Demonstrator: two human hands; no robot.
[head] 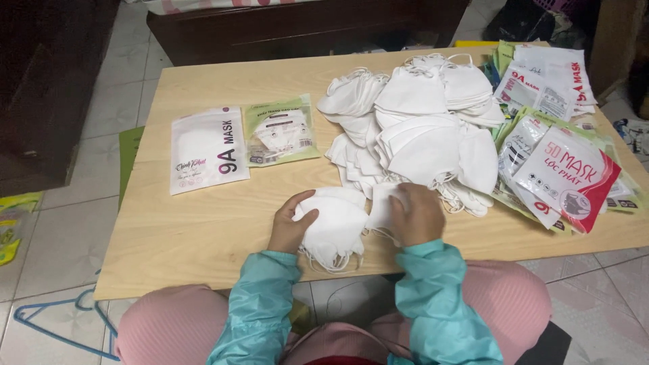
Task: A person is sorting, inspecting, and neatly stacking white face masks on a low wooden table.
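My left hand (289,224) presses a small stack of white folded face masks (334,227) at the near edge of the low wooden table (203,230), thumb on top. My right hand (417,213) grips another white mask (382,203) just right of that stack. Both sleeves are teal. Behind my hands lies a big heap of loose white masks (419,128) with ear loops trailing.
Two flat mask pouches lie at the left: a white one (207,149) and a green-edged one (280,130). A pile of several empty pouches (561,169), white, green and red, covers the right end. Dark furniture (304,27) stands beyond the table; a blue hanger (61,318) lies on the tiled floor.
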